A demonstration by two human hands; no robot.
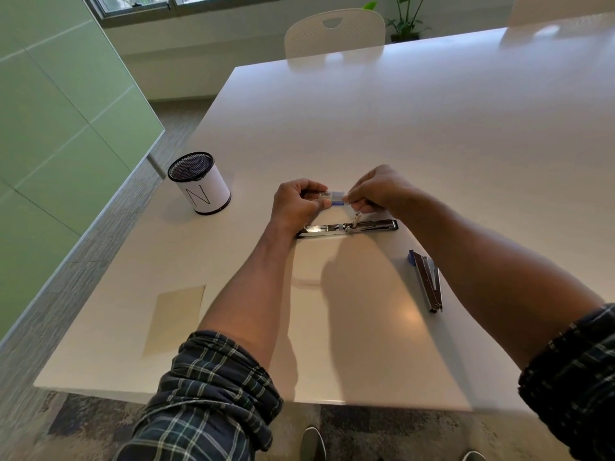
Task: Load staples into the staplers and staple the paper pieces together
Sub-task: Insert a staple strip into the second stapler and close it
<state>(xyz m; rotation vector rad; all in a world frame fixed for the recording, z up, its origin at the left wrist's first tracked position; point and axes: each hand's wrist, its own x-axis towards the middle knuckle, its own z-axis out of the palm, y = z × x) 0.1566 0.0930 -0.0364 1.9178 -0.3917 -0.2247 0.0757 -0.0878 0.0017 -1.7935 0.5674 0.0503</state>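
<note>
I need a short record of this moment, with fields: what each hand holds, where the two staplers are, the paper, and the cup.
left hand: holds one end of the small staple box
right hand: pinches the other end of the box
opened stapler: lies flat and unfolded on the table, just below the hands
second stapler: lies untouched, beside the right forearm
paper: flat near the left table edge
mesh cup: upright, far left, marked N
</note>
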